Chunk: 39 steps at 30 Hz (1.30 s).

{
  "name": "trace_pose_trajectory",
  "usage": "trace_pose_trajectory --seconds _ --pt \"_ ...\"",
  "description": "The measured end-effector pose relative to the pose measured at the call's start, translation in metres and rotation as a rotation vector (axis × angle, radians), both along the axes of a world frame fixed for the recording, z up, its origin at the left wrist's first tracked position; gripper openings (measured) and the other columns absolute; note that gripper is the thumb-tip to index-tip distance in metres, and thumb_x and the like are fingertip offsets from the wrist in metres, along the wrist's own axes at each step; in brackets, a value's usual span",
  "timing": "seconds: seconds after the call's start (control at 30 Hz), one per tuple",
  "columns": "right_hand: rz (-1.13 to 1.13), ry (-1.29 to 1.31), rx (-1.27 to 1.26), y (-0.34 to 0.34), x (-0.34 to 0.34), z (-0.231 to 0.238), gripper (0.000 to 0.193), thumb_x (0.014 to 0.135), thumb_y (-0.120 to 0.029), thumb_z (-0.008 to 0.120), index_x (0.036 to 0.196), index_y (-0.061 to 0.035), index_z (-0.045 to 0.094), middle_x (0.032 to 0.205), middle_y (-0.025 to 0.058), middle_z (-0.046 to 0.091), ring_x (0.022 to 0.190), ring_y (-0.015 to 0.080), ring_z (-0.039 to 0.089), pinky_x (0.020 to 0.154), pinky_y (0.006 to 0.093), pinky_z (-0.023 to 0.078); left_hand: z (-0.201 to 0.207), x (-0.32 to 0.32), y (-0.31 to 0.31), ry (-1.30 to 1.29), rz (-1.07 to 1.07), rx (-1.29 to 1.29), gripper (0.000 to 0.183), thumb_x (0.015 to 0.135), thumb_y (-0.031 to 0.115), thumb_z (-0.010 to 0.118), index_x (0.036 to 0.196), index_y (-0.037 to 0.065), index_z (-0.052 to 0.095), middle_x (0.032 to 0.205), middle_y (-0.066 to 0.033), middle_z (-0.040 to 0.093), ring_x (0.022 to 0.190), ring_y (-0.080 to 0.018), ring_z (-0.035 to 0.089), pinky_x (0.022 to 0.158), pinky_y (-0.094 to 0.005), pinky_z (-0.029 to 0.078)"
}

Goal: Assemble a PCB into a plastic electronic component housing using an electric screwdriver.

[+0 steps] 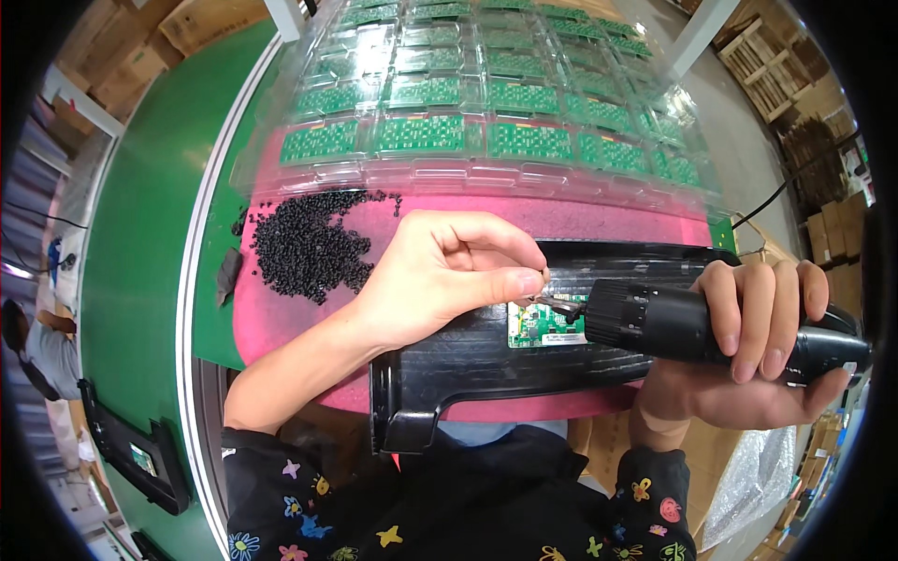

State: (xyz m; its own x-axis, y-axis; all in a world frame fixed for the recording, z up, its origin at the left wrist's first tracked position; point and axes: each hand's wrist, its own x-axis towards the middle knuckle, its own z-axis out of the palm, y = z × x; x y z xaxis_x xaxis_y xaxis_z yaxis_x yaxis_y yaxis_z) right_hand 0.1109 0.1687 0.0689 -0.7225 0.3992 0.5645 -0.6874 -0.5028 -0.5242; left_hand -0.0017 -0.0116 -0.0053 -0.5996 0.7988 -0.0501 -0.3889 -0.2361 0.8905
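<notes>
My right hand (762,323) is wrapped around a black cordless electric screwdriver (645,318), held nearly level with its nose pointing left. In front of that nose, the thumb and fingertips of my left hand (440,271) are pinched together at the dark bit end. Whatever they grip there is too small to make out. Just below lies a green circuit board (528,334), partly covered by the screwdriver. It sits on a long black plastic housing (486,372), which rests on a pink mat (309,341).
A heap of tiny black pieces (309,245), possibly screws, lies left of my left hand. Clear plastic trays (524,178) of green boards stand behind the mat. Another black housing (136,453) is on the green bench (150,234) at left, near another person (51,351).
</notes>
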Motion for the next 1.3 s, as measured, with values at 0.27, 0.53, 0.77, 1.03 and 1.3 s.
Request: trace_pose_trajectory --seconds 0.27,0.53,0.77,1.03,1.3 --pt "-0.063 0.042 0.06 -0.007 0.0 -0.004 0.038 0.077 -0.033 0.069 0.094 -0.0105 0.043 0.06 -0.0037 0.049 0.047 0.0065 0.047 0.053 0.0214 0.042 -0.002 -0.001 0.001 -0.012 0.003 -0.024 0.017 0.083 -0.001 0.072 0.099 -0.004 0.066 0.093 -0.0118 0.068 0.083 -0.0171 0.067 0.077 -0.0288 0.056" --pt "-0.108 0.055 0.071 -0.009 0.001 -0.001 0.039 0.075 -0.031 0.073 0.092 -0.0108 0.044 0.059 -0.0048 0.049 0.046 0.0057 0.046 0.054 0.0211 0.042 -0.001 -0.002 0.0 -0.062 0.004 -0.058 0.018 0.084 -0.002 0.071 0.101 -0.005 0.066 0.095 -0.0139 0.069 0.083 -0.0189 0.07 0.078 -0.0297 0.058" --pt "-0.18 0.103 0.156 -0.015 -0.008 -0.007 0.044 0.073 -0.037 0.074 0.091 -0.0103 0.045 0.058 -0.0055 0.051 0.045 0.0042 0.049 0.05 0.0184 0.044 -0.002 -0.005 0.0 -0.098 0.003 -0.093 0.017 0.084 -0.002 0.071 0.099 -0.006 0.066 0.092 -0.014 0.07 0.082 -0.0193 0.07 0.077 -0.0305 0.059" --pt "-0.151 0.186 0.219 -0.014 -0.011 -0.012 0.045 0.073 -0.04 0.073 0.092 -0.0083 0.046 0.058 -0.0051 0.052 0.044 0.0045 0.051 0.047 0.0165 0.045 -0.006 -0.005 0.002 -0.101 0.035 -0.069 0.015 0.085 -0.002 0.069 0.099 -0.006 0.066 0.09 -0.0143 0.069 0.081 -0.02 0.07 0.075 -0.0327 0.059" --pt "-0.142 0.181 0.223 -0.01 -0.008 -0.009 0.045 0.072 -0.04 0.072 0.092 -0.0087 0.047 0.058 -0.0052 0.052 0.044 0.0051 0.05 0.049 0.0177 0.044 0.0 -0.006 0.002 -0.134 -0.014 -0.125 0.015 0.085 -0.001 0.069 0.099 -0.005 0.066 0.09 -0.013 0.069 0.081 -0.0194 0.069 0.076 -0.031 0.059"
